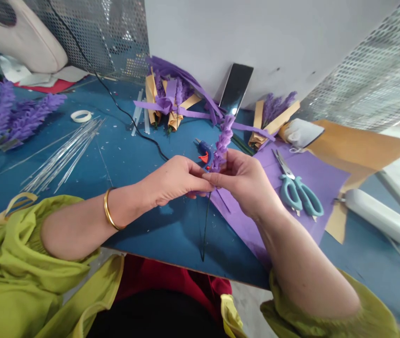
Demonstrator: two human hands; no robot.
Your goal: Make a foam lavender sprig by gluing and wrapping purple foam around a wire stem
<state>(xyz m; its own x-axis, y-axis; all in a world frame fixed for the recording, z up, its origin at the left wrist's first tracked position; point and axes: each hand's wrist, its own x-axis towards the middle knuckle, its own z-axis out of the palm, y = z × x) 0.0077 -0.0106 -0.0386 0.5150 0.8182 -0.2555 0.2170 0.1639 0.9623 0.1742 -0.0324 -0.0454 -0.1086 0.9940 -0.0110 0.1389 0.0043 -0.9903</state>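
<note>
Upright between my hands stands a purple paper lavender flower [222, 143], its thin dark green wire stem [205, 230] hanging down over the table. My left hand [182, 180] pinches the flower's base with thumb and fingers. Thumb against thumb, my right hand [244, 180] closes on the same base from the other side. Some of the fingers are hidden behind the flower. Just behind it lies a blue glue gun [204, 148] with an orange trigger, partly covered by the hands and flower. Teal-handled scissors [296, 188] rest on purple paper [312, 164] to the right.
At left are loose metal wires [69, 150], a roll of white tape [81, 116] and finished purple flowers [24, 115]. Wrapped small bouquets [169, 101] and a phone [237, 89] stand at the back. Brown paper [358, 143] and a white device [384, 218] lie right. A black cord [115, 101] crosses the table.
</note>
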